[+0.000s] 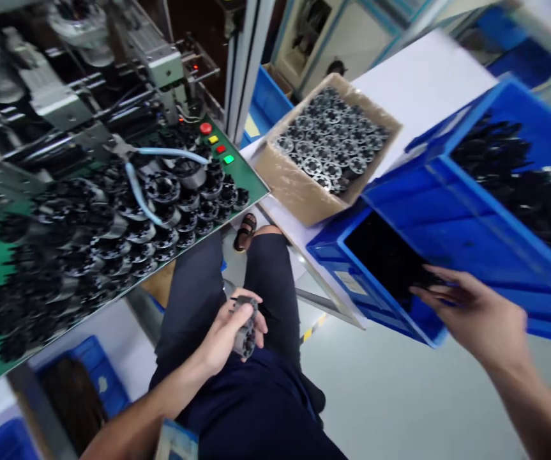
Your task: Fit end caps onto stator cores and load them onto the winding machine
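Above my lap, my left hand (237,326) is closed around grey-and-black stator cores (245,338), with the thumb on top. They sit close together, so I cannot make out exactly how many. My right hand (471,306) reaches over the near rim of a small blue bin (347,281). Its thumb and fingers pinch a small black plastic piece (431,278), blurred against the bin's dark contents. Inside that bin everything looks black, with no single pieces to be told apart.
Stacked stators with black ends (145,223) cover the green machine table (251,172) on the left. An open cardboard box (299,191) holds rows of similar grey rings. A larger blue crate (447,191) with black parts leans beside the small bin. Lit buttons (221,149) sit at the machine's corner.
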Tool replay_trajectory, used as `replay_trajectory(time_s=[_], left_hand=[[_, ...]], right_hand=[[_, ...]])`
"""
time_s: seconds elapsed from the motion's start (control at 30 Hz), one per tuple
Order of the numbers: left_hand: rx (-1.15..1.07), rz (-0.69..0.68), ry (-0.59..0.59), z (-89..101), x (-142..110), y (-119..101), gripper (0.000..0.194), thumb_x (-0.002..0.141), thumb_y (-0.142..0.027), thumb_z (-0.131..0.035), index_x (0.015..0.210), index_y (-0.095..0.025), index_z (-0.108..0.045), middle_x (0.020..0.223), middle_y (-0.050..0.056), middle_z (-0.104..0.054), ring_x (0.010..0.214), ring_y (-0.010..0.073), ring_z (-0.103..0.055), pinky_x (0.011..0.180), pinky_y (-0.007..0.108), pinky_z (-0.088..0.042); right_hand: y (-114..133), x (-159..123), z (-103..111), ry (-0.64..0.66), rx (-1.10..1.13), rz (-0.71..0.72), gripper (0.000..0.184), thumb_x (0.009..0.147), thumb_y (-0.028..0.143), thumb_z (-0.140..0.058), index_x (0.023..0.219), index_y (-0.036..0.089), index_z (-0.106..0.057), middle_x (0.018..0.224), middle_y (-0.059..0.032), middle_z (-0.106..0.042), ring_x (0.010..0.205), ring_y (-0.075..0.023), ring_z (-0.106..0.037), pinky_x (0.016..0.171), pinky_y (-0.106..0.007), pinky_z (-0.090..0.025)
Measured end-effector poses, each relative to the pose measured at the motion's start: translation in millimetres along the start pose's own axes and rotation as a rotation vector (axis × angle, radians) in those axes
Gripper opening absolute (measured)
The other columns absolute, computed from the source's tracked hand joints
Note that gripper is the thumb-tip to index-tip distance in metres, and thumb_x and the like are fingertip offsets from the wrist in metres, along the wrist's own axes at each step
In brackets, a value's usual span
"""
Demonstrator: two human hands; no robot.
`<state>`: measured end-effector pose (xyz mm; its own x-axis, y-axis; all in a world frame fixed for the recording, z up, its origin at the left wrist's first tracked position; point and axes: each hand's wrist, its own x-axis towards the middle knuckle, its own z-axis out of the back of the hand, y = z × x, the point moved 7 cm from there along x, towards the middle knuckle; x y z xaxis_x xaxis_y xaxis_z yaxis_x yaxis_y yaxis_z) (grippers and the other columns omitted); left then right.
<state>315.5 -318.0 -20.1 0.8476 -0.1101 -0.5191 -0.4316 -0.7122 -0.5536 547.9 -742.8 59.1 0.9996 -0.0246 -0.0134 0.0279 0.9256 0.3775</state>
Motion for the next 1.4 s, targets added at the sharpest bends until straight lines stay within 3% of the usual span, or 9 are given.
replay_trajectory(time_s=[0.13,0.3,0.4,0.5,0.7,0.83,1.07,1.3,1.4], left_hand=[[-0.018,-0.031,0.08,-3.8,6.1,0.4,0.076,0.107,-0.096,-0.074,0.128,-0.024,-0.061,0.09,0.002,-0.079,0.059,0.0196,-0.076,0.041,0.023,-0.055],[-0.027,-0.133,0.154,-17.2,7.7,-22.3,0.074,0.116,-0.089,-0.064,0.156,-0.026,-0.06,0.089,0.001,-0.081,0.061,0.0231,-0.08,0.04,0.023,-0.052],[0.064,-0.25,0.106,-21.3,0.0,-43.2,0.067,0.123,-0.079,-0.059,0.162,-0.025,-0.069,0.096,0.004,-0.084,0.075,0.0219,-0.084,0.065,0.029,-0.068],[0.147,-0.328,-0.001,-17.8,-10.7,-56.7,0.055,0.126,-0.073,-0.059,0.143,-0.025,-0.08,0.125,0.009,-0.087,0.11,0.025,-0.086,0.104,0.036,-0.072],[0.1,-0.387,0.07,-27.3,-25.0,-67.7,0.058,0.126,-0.074,-0.054,0.143,-0.025,-0.079,0.14,0.013,-0.083,0.119,0.0299,-0.083,0.113,0.046,-0.069],[0.105,-0.374,0.055,-30.8,-25.7,-73.4,0.06,0.123,-0.078,-0.059,0.144,-0.024,-0.074,0.116,0.011,-0.082,0.106,0.0302,-0.082,0.104,0.047,-0.069],[0.242,-0.55,0.029,-24.0,-27.8,-81.5,0.07,0.123,-0.072,-0.065,0.176,-0.026,-0.066,0.106,0.007,-0.083,0.09,0.0267,-0.078,0.093,0.043,-0.066],[0.305,-0.478,0.078,-19.5,-33.4,-80.6,0.064,0.124,-0.066,-0.066,0.176,-0.029,-0.071,0.098,0.007,-0.08,0.083,0.0252,-0.076,0.084,0.04,-0.065],[0.277,-0.434,0.145,-19.0,-32.5,-74.4,0.064,0.122,-0.064,-0.07,0.178,-0.032,-0.07,0.112,0.009,-0.083,0.088,0.0264,-0.078,0.086,0.041,-0.066]], right_hand=[[43.9,-15.7,-13.1,-0.103,0.228,0.005,0.106,0.068,0.103,-0.102,0.144,0.03,-0.093,0.109,-0.0244,-0.091,0.102,-0.0428,-0.093,0.099,-0.063,-0.074],[182.7,-79.1,-45.3,0.239,0.688,0.314,0.057,0.098,0.045,-0.109,0.151,0.034,-0.093,0.123,-0.0149,-0.093,0.088,-0.022,-0.092,0.086,-0.033,-0.081],[266.7,-119.4,-53.2,0.457,0.92,0.539,0.069,0.096,0.021,-0.108,0.159,0.038,-0.088,0.127,-0.0078,-0.093,0.092,-0.0195,-0.092,0.081,-0.028,-0.081],[307.8,-134.6,-59.6,0.464,1.008,0.586,0.078,0.09,0.022,-0.114,0.161,0.038,-0.087,0.119,-0.0042,-0.093,0.083,-0.0181,-0.088,0.08,-0.029,-0.081],[313.6,-143.5,-74.5,0.298,1.098,0.451,0.074,0.088,0.038,-0.116,0.155,0.05,-0.085,0.127,-0.0046,-0.088,0.076,-0.0223,-0.084,0.068,-0.04,-0.079],[313.5,-148.3,-79.4,0.241,1.08,0.434,0.065,0.089,0.047,-0.115,0.146,0.048,-0.086,0.115,-0.0043,-0.086,0.071,-0.0238,-0.081,0.065,-0.044,-0.077],[321.5,-149.6,-78.3,0.261,1.102,0.418,0.053,0.092,0.04,-0.113,0.14,0.043,-0.09,0.108,-0.0019,-0.086,0.071,-0.0217,-0.083,0.059,-0.036,-0.072],[325.8,-157.5,-68.6,0.228,1.012,0.534,0.07,0.086,0.024,-0.116,0.147,0.045,-0.091,0.117,-0.0033,-0.093,0.089,-0.0295,-0.088,0.07,-0.045,-0.077],[325.1,-157.2,-71.1,0.248,0.977,0.57,0.075,0.088,0.022,-0.114,0.153,0.047,-0.088,0.123,-0.0038,-0.093,0.096,-0.0295,-0.09,0.074,-0.044,-0.079]])
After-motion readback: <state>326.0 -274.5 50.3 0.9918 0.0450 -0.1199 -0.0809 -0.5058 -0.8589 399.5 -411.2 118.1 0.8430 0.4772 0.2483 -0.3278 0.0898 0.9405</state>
